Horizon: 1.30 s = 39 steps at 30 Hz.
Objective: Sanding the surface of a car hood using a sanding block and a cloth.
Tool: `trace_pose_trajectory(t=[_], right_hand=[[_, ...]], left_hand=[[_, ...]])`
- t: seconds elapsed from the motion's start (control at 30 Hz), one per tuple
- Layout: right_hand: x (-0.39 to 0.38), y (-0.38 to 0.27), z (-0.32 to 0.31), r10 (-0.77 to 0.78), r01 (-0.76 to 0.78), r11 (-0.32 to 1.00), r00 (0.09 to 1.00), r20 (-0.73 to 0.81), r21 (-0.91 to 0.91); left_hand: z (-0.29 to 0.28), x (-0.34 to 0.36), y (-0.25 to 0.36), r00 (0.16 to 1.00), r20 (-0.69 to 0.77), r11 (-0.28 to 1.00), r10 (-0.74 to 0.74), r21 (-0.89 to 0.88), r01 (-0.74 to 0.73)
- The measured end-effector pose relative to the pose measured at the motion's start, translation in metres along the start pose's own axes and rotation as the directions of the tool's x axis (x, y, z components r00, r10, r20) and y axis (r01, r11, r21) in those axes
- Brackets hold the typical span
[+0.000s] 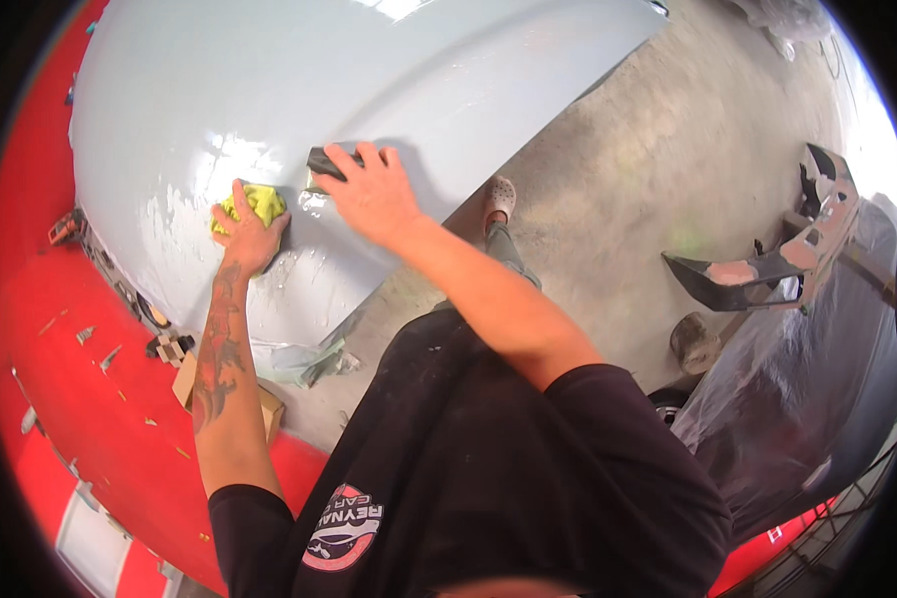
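Observation:
A large pale grey car panel [468, 90] fills the upper view, with wet streaks and drops on its glossy surface. My left hand [249, 231] presses a crumpled yellow cloth [264, 201] onto it, fingers spread over and around the cloth. To its right, my right hand [374, 194] grips a dark block [326, 161], fingers curled over its top, on a wet patch of the panel. The underside of the block is hidden.
A bumper-like part [728, 274] with pink patches sits at right above plastic-covered bodywork [767, 399]. Red surfaces [50, 349] line the left, beside a cardboard box [184, 384]. My foot [498, 199] is on the concrete floor [628, 179] beside the panel's edge.

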State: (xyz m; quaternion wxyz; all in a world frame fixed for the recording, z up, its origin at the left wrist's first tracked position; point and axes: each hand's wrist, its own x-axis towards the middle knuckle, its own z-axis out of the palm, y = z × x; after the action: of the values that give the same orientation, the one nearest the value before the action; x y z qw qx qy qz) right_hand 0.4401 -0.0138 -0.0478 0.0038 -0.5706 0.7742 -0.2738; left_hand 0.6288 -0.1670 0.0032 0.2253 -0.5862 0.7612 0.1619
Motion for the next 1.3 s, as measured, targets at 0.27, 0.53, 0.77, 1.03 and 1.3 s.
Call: trace_pose_trajectory(t=[0.27, 0.53, 0.77, 1.03, 1.3], right_hand=[[0.059, 0.248, -0.083, 0.459, -0.562, 0.789, 0.807, -0.371, -0.248], [0.016, 0.102, -0.041, 0.359, -0.373, 0.922, 0.924, -0.130, -0.106], [0.062, 0.326, -0.094, 0.508, -0.630, 0.721, 0.763, -0.400, -0.288], [0.018, 0.141, -0.068, 0.381, -0.384, 0.923, 0.918, -0.109, -0.009], [0.056, 0.317, -0.120, 0.518, -0.568, 0.787, 0.820, -0.241, -0.241]], left_hand=[[-0.009, -0.004, 0.008, 0.999, 0.044, 0.999, -0.025, -0.019, 0.026], [-0.003, -0.001, -0.002, 0.999, 0.037, 1.000, -0.020, 0.007, 0.020], [-0.005, 0.001, 0.001, 0.998, 0.051, 0.999, -0.038, -0.014, 0.039], [-0.009, -0.003, 0.000, 0.997, 0.054, 0.998, -0.059, -0.015, 0.060], [-0.004, -0.003, -0.007, 0.999, 0.036, 0.999, -0.036, -0.016, 0.037]])
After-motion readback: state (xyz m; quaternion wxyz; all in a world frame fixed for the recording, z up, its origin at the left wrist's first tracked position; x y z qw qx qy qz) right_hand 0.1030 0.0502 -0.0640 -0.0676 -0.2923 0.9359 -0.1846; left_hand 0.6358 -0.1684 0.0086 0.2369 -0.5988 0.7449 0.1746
